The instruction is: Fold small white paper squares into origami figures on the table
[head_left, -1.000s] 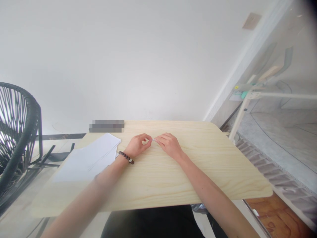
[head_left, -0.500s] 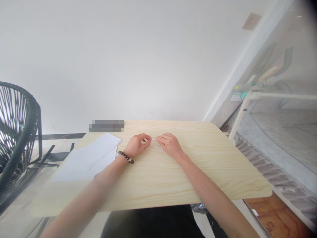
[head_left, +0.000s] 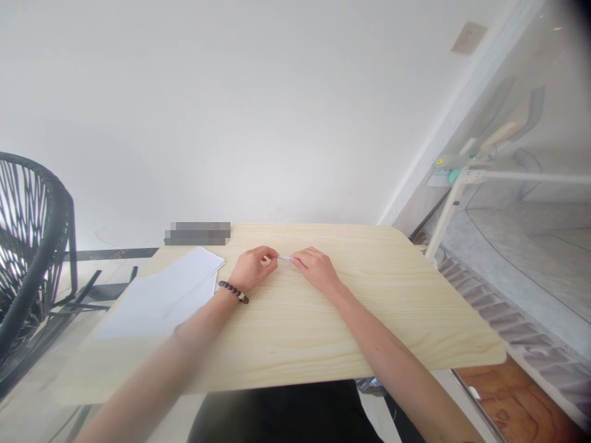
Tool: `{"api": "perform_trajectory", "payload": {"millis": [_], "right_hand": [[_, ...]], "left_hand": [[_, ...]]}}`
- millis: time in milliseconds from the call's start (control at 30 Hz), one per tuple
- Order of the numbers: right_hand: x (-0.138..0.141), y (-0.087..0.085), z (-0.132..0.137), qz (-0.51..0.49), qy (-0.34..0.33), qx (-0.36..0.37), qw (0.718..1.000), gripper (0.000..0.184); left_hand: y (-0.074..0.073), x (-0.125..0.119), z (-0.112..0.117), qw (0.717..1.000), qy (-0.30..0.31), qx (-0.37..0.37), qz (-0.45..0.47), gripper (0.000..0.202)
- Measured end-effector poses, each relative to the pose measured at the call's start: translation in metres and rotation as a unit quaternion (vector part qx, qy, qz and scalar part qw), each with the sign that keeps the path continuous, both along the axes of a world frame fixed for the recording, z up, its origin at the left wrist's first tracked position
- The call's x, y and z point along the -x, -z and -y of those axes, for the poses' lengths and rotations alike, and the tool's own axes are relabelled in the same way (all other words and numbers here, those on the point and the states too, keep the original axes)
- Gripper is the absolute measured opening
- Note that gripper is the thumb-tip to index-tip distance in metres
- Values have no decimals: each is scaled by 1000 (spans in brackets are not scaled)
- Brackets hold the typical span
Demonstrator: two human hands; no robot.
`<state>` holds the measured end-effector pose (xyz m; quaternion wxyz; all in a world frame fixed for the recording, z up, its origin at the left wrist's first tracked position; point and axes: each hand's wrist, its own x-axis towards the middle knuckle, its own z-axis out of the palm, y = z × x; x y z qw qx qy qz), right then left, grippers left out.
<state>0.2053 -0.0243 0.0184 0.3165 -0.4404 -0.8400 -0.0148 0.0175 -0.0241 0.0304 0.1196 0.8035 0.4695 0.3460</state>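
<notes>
My left hand (head_left: 252, 269) and my right hand (head_left: 315, 269) meet near the far middle of a pale wooden table (head_left: 295, 332). Between their fingertips they pinch a small white strip of paper (head_left: 286, 259), one hand at each end. The strip is tiny and mostly hidden by the fingers. A dark beaded bracelet (head_left: 233, 291) sits on my left wrist. Both forearms stretch across the tabletop from the near edge.
A stack of white paper sheets (head_left: 166, 294) lies on the table's left part. A black wire chair (head_left: 30, 246) stands to the left. A white wall is behind the table. A white frame (head_left: 455, 197) and a ribbed floor strip stand at the right.
My hands have shifted very slightly, and the paper strip shows a little more between the fingertips. Nothing else has moved.
</notes>
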Motion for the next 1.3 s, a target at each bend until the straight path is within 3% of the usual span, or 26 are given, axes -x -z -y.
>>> {"api": "perform_trajectory", "payload": {"millis": [233,467,733,967,1300], "right_hand": [[3,0,2,19,-35,-3,999,21],[4,3,1,-3,-17,16,1000,20],[2,3,1,-11,-39,32,999,20],[1,3,0,-32,22,71,997,22],[0,0,0,-40,-6,95,995,19]], "left_hand": [[-4,-3,5,997,79,-16,-19,17],[-4,-3,4,997,52,-22,-59,13],[-4,-3,5,995,73,-25,-69,15],[-7,-4,5,994,47,-24,-93,14],[-4,-3,5,995,33,-10,-91,16]]}}
